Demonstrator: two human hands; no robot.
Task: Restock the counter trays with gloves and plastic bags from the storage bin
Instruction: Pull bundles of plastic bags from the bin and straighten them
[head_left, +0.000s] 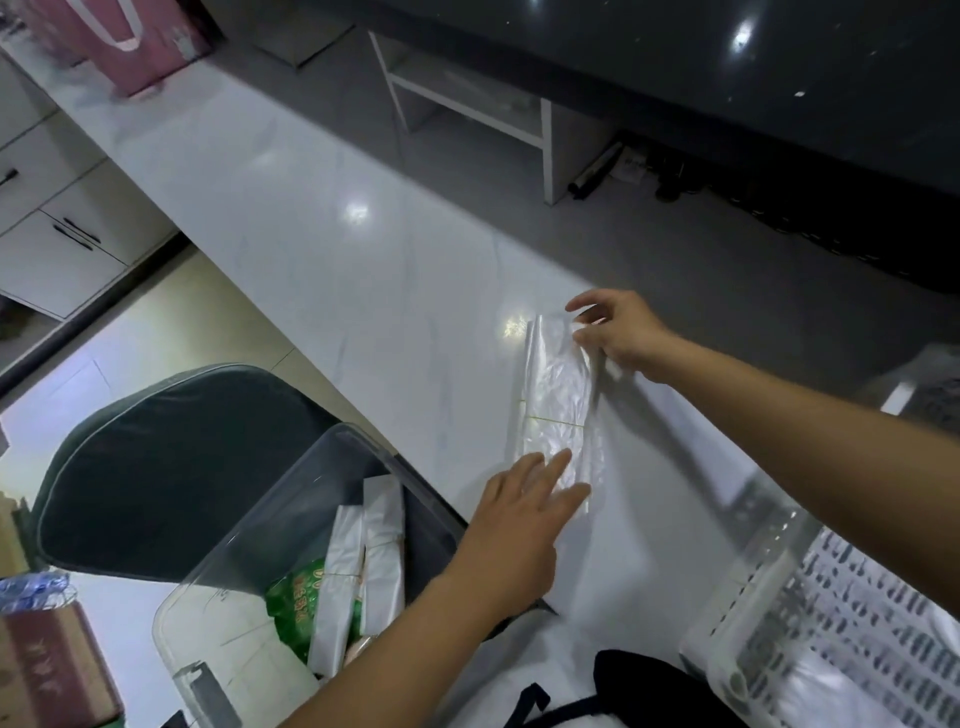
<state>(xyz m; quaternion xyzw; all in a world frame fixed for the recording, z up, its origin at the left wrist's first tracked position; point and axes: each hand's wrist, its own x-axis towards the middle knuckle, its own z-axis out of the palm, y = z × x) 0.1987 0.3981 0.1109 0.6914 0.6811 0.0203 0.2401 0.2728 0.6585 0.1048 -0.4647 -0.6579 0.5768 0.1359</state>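
**Bundle of plastic bags laid out on the counter**

At the centre right of the frame, a flat bundle of clear plastic bags lies on the white counter, tied across its middle by a thin band. The right hand is at the bundle's upper end, thumb and fingers pinching the plastic there. The left hand rests on the lower end with its fingers straight and spread, pressing the bags flat against the counter. The two hands are apart, one at each end of the bundle.

At the lower left of the frame stands a clear storage bin on a dark seat cushion. Inside it lie two more white bag bundles side by side, over a green packet.

At the lower right, a white perforated tray sits on the counter, just beside the right forearm; what it holds is too blurred to tell.

In the upper left of the frame a pink bag with a white handle stands on the counter, and white drawers show below the counter's edge.
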